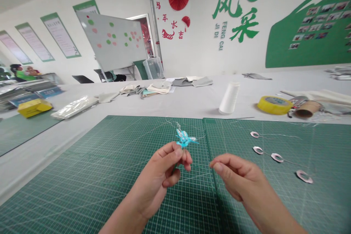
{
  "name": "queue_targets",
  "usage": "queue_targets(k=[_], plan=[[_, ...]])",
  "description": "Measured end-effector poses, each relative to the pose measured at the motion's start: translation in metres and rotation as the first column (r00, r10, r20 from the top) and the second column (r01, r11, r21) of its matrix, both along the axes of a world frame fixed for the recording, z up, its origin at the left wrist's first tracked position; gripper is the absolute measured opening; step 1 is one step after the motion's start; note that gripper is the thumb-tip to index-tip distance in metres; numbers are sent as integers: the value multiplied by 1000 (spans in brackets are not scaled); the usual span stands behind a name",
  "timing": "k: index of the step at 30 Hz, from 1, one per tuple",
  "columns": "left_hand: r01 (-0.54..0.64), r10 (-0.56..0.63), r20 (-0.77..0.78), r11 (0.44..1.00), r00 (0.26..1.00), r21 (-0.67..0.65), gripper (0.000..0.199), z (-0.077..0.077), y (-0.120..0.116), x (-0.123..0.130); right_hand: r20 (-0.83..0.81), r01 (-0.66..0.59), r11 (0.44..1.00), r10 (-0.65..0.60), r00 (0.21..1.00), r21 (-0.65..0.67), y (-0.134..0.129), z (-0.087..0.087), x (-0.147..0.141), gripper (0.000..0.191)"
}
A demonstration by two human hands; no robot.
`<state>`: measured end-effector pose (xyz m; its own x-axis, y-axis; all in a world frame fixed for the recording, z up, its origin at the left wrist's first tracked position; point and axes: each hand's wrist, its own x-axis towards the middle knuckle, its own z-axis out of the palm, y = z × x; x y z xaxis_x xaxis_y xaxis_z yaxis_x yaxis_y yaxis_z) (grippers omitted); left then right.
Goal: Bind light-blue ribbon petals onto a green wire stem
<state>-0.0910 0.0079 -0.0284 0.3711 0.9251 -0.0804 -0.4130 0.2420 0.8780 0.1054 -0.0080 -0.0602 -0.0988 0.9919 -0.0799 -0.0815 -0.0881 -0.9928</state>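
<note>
My left hand (171,164) pinches a small bright-blue ornament (184,138) between thumb and fingertips. The ornament has petal-like parts with silvery sparkling pieces, and fine wire or thread ends stick up from it. Part of a dark green stem shows below, between my curled fingers. To the right, my right hand (236,175) is closed in a pinch, thumb against index finger, apart from the ornament. Whatever lies between those fingertips is too fine to make out; it may be a thread. Both hands are above the green cutting mat (123,161).
Several pale rings with thin wires, one of them a ring (276,158), lie on the right mat. Behind stand a white thread cone (229,98), a yellow tape roll (275,105) and a cardboard tube (308,109). Fabric scraps (159,87), a plastic-wrapped pack (75,106) and a yellow box (34,107) lie leftward.
</note>
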Motion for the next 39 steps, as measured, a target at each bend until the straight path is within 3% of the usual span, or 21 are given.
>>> queue_targets(k=[3,6,11,16,21,24,26,28,30,32,35,37,39], plan=[[-66,67,42,998,997,-7,17,1,4,-3,126,-78,996,73,989,37,2,1,3,35],[-108,109,50,994,993,-11,18,2,6,-5,138,-129,989,118,983,70,3,5,5,32],[-91,93,53,995,994,-28,17,3,8,-6,244,-227,960,183,952,166,3,15,8,17],[-105,111,81,992,990,-74,17,2,9,-9,197,-138,967,95,976,214,-1,15,11,21],[-115,117,69,993,991,-30,15,0,12,-10,147,-62,992,45,988,112,5,7,18,30],[-126,126,38,992,991,6,16,-1,11,-7,413,-117,960,1,911,256,10,5,21,32],[-116,117,-7,993,993,27,16,-1,9,-3,598,-172,887,-136,790,429,10,3,20,23],[-86,88,-61,995,994,40,16,-2,6,3,644,-188,826,-250,723,532,7,1,15,37],[-58,62,-98,997,993,44,17,-3,2,8,601,-177,827,-223,768,533,1,-3,3,54],[-40,45,-134,998,990,39,18,-5,-2,12,482,-149,865,-117,869,479,-5,-6,-11,52],[5,-2,-193,1000,981,17,20,-6,-6,17,130,-103,938,63,990,330,-10,-9,-29,40],[25,-22,-221,1000,975,13,21,-6,-8,19,-65,-79,978,93,993,192,-9,-11,-34,29],[18,-12,-245,1000,970,20,21,-6,-8,19,-129,-42,996,52,990,83,-8,-10,-32,27]])
